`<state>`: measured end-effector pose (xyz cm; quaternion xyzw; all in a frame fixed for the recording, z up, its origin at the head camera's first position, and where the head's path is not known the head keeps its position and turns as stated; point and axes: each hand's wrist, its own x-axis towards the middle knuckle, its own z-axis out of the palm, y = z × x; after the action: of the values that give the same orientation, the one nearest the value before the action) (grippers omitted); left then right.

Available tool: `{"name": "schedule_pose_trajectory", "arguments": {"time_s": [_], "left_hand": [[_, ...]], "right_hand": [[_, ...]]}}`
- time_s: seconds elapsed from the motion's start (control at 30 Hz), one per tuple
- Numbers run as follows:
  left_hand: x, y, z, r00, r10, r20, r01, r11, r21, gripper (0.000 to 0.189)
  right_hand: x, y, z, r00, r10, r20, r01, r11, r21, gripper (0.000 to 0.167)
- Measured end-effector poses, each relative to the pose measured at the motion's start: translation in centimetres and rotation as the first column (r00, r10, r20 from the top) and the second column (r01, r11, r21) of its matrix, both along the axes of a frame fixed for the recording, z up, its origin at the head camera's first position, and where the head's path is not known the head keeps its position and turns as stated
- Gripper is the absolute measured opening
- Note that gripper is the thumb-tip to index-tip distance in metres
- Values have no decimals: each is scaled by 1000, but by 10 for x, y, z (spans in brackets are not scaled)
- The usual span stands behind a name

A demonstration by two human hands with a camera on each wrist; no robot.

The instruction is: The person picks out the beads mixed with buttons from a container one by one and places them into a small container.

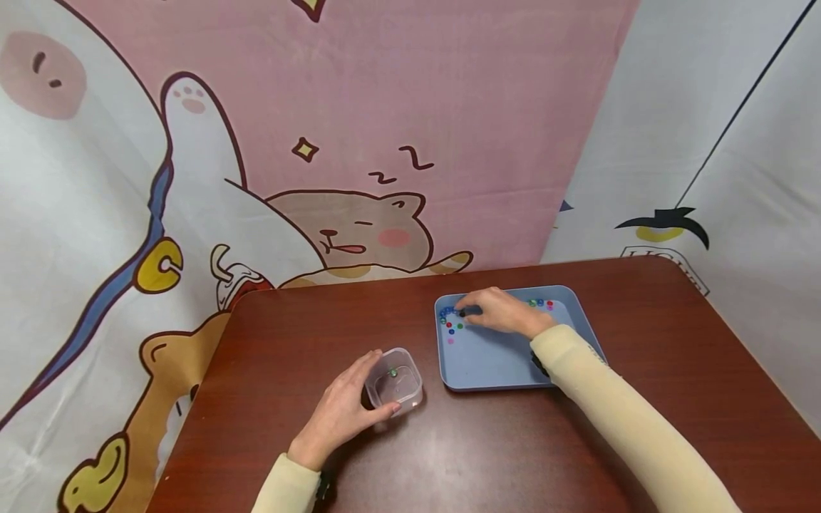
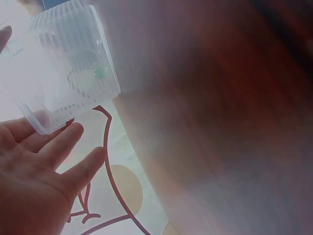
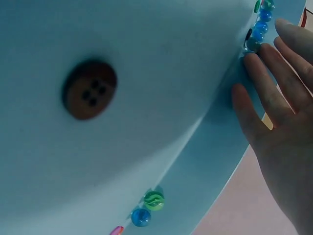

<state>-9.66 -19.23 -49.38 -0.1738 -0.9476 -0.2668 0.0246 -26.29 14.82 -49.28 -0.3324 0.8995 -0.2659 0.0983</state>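
My left hand [image 1: 346, 402] grips a small clear plastic box [image 1: 413, 377] from its left side, thumb at the near edge and fingers at the far edge. Inside the box lies a green marble [image 1: 394, 372], which also shows through the wall in the left wrist view. My right hand [image 1: 503, 311] reaches into the far left corner of a blue tray [image 1: 500, 363]. Its fingertips are right at a row of blue marbles [image 3: 260, 27] along the tray wall, thumb and forefinger apart. A dark piece [image 1: 462, 313] shows between those fingertips.
Red, green and pink small pieces [image 1: 451, 341] lie near the tray's left side. More marbles [image 3: 154, 200] sit along the far wall. A brown four-hole button [image 3: 90, 89] lies on the tray floor. Behind the wooden table [image 1: 308, 313] hangs a cartoon-printed cloth [image 1: 500, 142].
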Motion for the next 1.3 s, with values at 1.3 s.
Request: {"name": "schedule_pose_trajectory", "arguments": {"time_s": [1.3], "left_hand": [[1, 0, -1, 1000, 0, 4, 0, 1000, 2, 96]], "right_hand": [[9, 6, 3, 984, -35, -172, 25, 998, -60, 18]]}}
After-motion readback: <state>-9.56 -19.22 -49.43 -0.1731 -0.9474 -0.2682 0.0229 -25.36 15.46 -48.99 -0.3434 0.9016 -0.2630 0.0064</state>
